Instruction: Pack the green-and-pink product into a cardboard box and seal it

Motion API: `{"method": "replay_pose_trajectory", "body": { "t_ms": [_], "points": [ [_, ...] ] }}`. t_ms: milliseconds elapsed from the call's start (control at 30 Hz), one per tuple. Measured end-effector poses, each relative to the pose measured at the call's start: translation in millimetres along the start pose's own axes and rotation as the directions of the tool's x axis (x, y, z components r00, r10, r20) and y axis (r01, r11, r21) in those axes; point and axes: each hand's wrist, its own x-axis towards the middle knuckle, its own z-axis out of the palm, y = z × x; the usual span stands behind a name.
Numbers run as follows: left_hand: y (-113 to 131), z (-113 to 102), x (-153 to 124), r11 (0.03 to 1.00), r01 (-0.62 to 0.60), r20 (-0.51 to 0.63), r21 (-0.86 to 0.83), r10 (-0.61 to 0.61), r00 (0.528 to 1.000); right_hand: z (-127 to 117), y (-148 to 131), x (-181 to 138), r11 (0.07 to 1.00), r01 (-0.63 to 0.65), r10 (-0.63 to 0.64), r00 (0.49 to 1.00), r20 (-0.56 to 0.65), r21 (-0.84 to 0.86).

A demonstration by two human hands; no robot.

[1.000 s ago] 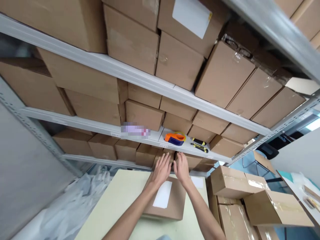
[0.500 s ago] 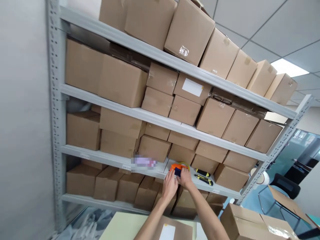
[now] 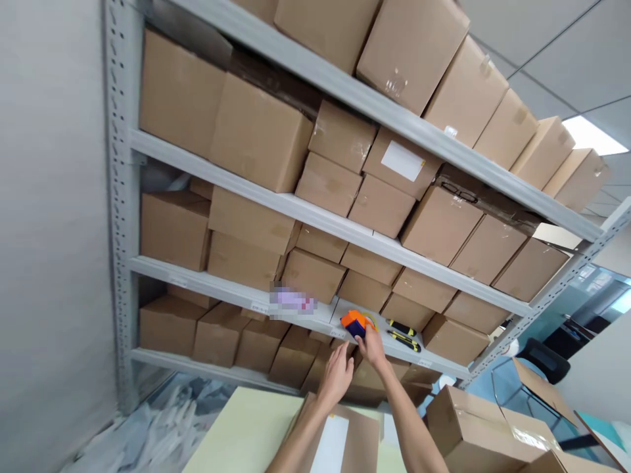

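Item: orange-and-blue tool [image 3: 353, 322], just below and right of frame centre, overlapping the front edge of the shelf board [image 3: 324, 325]; cannot tell whether its underside touches the board. Right hand [image 3: 371, 344]: fingers closed on the tool's right end. Left hand [image 3: 338, 376]: lower left of the tool, just in front of the board's edge, fingers extended and close together, a narrow gap between them and the tool.

Two yellow-and-black cutters [image 3: 405, 341]: right of the tool, lying near the board's front edge. Blurred lilac item [image 3: 292, 300]: left of the tool, at the same edge.

Labelled carton [image 3: 363, 435]: bottom centre, between the forearms, on the pale table [image 3: 236, 427], whose surface runs out to the lower left. Stacked cartons [image 3: 478, 427]: lower right, beside the right forearm.
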Motion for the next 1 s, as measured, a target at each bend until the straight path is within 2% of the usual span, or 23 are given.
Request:
{"method": "replay_pose_trajectory", "body": {
  "t_ms": [67, 133, 200, 333, 467, 633, 733, 867, 1000],
  "points": [
    [3.4, -16.5, -33.7, 0.994, 0.011, 0.03, -0.107, -0.007, 1.0, 12.4, 0.2, -46.4, 0.972, 0.015, -0.002, 0.998, -0.058, 0.234],
    [9.5, -37.1, -70.8, 0.965, 0.018, 0.067, -0.261, -0.001, 0.998, 27.6, -4.6, -101.4, 0.852, 0.033, 0.028, 0.994, -0.108, 0.523],
    [17.9, -59.5, -106.3, 0.929, 0.075, 0.114, -0.361, -0.036, 0.993, 41.1, -17.6, -157.5, 0.712, 0.009, 0.088, 0.991, -0.102, 0.702],
    [34.3, -100.3, -162.8, 0.88, 0.224, 0.226, -0.418, -0.138, 0.964, 51.7, -61.2, -244.5, 0.542, -0.182, 0.272, 0.962, 0.033, 0.821],
    [39.5, -121.4, -195.5, 0.862, 0.291, 0.328, -0.414, -0.157, 0.931, 47.9, -84.7, -283.6, 0.493, -0.335, 0.42, 0.9, 0.118, 0.803],
    [34.9, -127.8, -212.5, 0.857, 0.324, 0.467, -0.4, -0.114, 0.877, 43.8, -75.9, -308.9, 0.398, -0.464, 0.445, 0.852, 0.276, 0.791],
    [36.6, -132.1, -210.6, 0.894, 0.239, 0.494, -0.378, -0.023, 0.869, 40.7, -73.0, -321.0, 0.392, -0.492, 0.481, 0.83, 0.283, 0.777],
    [53.1, -144.7, -192.9, 0.927, 0.149, 0.392, -0.344, -0.002, 0.92, 27.0, -70.0, -335.0, 0.466, -0.467, 0.46, 0.853, 0.245, 0.751],
    [77.7, -154.5, -168.3, 0.948, 0.074, 0.336, -0.311, 0.037, 0.941, 6.2, -50.6, -348.4, 0.616, -0.433, 0.383, 0.895, 0.231, 0.658]
  ]
}}
